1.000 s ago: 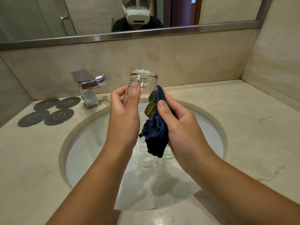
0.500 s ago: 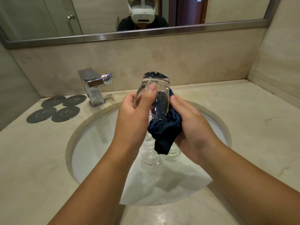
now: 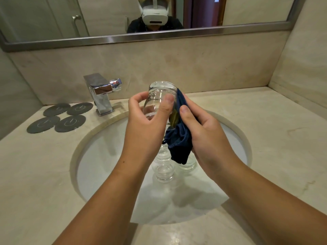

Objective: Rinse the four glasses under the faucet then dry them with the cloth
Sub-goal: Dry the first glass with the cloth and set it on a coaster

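Left hand (image 3: 150, 124) grip wraps the glass (image 3: 161, 95), right hand (image 3: 209, 137) grip pinches the cloth (image 3: 178, 144) against it; if slick, it could drop onto the other glasses (image 3: 163, 172) in the sink (image 3: 106, 165) below.

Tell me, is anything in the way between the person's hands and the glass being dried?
Nothing unwanted. The left hand grips the glass directly; only the blue cloth, held by the right hand, lies between that hand and the glass's right side.

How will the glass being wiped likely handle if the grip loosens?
Probably slippery: the glass has smooth clear walls, and the left hand holds it with bare fingers. Likely fragile: it hangs above a hard sink where other glasses stand.
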`<state>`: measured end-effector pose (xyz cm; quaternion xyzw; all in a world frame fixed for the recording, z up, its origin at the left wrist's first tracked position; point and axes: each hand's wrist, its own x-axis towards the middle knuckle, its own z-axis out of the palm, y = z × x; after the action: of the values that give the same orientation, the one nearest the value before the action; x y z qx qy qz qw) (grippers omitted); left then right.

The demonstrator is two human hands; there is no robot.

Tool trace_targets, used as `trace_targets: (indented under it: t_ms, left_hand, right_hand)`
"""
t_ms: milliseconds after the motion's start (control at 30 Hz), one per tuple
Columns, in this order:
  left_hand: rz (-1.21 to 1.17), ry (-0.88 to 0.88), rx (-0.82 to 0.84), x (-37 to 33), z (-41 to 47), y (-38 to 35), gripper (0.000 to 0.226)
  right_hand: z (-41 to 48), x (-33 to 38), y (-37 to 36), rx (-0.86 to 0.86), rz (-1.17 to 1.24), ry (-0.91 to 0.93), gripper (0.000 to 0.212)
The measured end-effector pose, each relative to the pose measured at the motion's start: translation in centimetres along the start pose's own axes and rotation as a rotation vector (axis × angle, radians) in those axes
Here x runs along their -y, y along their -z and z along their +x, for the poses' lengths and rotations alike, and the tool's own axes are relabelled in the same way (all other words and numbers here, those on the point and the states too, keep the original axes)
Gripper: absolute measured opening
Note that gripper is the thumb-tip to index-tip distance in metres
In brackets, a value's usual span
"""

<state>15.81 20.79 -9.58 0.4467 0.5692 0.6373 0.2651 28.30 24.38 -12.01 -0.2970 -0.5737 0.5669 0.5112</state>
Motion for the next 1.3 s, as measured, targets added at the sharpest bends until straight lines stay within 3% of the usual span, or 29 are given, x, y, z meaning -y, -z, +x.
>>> trace_targets:
  t_ms: [133, 267, 433, 567, 633, 800, 933, 1100, 1300]
  left_hand:
    - [-0.207, 0.054, 0.019, -0.3, 0.0, -0.4, 0.047]
    - [-0.134, 0.064, 0.014, -0.3, 0.3, -0.3, 0.021]
    - [0.022, 0.070, -0.026, -0.3, 0.6, 0.4, 0.034]
    - [0.072, 0.047, -0.017, -0.3, 0.0, 0.1, 0.075]
    - [0.081, 0.045, -0.001, -0.2, -0.1, 0.1, 0.084]
    - [-0.059, 0.077, 0.040, -0.1, 0.0, -0.1, 0.068]
    - [-0.159, 0.056, 0.093, -0.1, 0.0, -0.3, 0.040]
    - [-0.110, 0.077, 0.014, 0.2, 0.4, 0.0, 0.065]
    - [-0.031, 0.053, -0.012, 0.6, 0.4, -0.1, 0.048]
  right_hand:
    - [0.0, 0.7, 0.0, 0.036, 0.178, -0.131, 0.034]
    - [-0.1, 0.9, 0.0, 0.055, 0.244, -0.162, 0.034]
    - [0.0, 0.4, 0.0, -0.010, 0.133, -0.084, 0.035]
    - [-0.3, 0.5, -0.2, -0.027, -0.098, 0.038, 0.038]
    - [-0.5, 0.6, -0.1, -0.033, -0.180, 0.089, 0.039]
    - [-0.2, 0.6, 0.1, -0.048, -0.094, 0.041, 0.036]
    - [0.1, 0.7, 0.3, -0.034, 0.061, -0.036, 0.033]
    - [0.1, 0.4, 0.0, -0.045, 0.036, -0.007, 0.039]
    - [-0.6, 0.9, -0.1, -0.061, -0.125, 0.111, 0.040]
